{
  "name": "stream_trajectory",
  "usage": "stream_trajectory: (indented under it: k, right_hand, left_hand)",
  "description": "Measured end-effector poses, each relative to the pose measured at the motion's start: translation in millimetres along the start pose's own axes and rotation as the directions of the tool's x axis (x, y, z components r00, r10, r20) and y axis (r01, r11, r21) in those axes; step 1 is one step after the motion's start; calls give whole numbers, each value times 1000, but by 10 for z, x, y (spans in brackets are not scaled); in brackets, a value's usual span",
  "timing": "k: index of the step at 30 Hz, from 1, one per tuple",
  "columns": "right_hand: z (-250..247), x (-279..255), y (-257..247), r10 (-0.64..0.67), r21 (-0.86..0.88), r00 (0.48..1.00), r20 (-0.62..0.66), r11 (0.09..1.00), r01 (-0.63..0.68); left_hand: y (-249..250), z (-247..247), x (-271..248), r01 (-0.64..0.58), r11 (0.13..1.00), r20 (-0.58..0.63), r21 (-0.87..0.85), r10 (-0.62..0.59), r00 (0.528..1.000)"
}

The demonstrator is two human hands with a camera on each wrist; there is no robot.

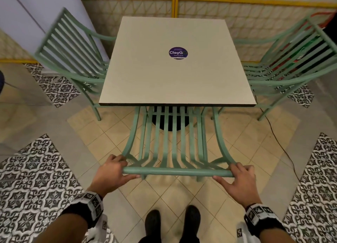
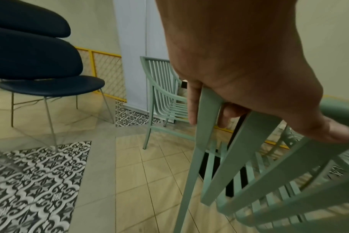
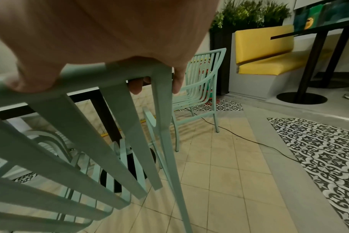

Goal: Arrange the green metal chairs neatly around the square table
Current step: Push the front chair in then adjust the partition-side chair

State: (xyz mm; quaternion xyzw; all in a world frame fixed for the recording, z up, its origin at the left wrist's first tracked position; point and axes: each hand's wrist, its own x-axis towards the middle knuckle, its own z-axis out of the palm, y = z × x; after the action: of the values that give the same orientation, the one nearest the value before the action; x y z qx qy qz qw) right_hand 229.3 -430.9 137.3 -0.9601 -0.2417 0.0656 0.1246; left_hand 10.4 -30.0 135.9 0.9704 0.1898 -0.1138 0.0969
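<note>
A square cream table [image 1: 164, 82] with a purple round sticker [image 1: 178, 53] stands ahead of me. Three green metal chairs stand around it. The near chair [image 1: 175, 144] is tucked under the front edge, its back toward me. My left hand [image 1: 111, 171] grips the left end of its top rail [image 1: 177, 172], fingers curled over the corner [image 2: 207, 100]. My right hand [image 1: 237, 178] grips the right end [image 3: 114, 71], thumb under the rail. A second chair [image 1: 73, 56] stands at the table's left side and a third chair [image 1: 295, 60] at its right side.
A black cable [image 1: 280, 142] runs across the floor on the right. A dark blue cushioned chair [image 2: 40, 63] stands off to the left. A yellow bench [image 3: 269, 52], a planter [image 3: 249, 14] and a black pedestal table [image 3: 309, 63] are to the right. My shoes [image 1: 171, 222] stand behind the near chair.
</note>
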Motion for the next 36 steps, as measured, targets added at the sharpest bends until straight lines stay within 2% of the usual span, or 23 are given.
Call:
stream_trajectory:
  k: [5, 12, 26, 36]
  right_hand:
    - [-65, 363, 41, -7, 19, 1000, -4, 1000, 7]
    - [-118, 664, 185, -27, -15, 999, 29, 999, 28]
    - [-90, 797, 204, -50, 10, 999, 11, 999, 50]
    - [-134, 867, 148, -35, -28, 998, 46, 999, 36]
  left_hand:
    - [19, -78, 358, 8, 999, 52, 37, -10, 999]
    - [67, -31, 566, -15, 999, 45, 51, 13, 999]
    - [108, 16, 597, 80, 997, -39, -16, -80, 996]
    - [150, -121, 650, 131, 991, 43, -11, -131, 990]
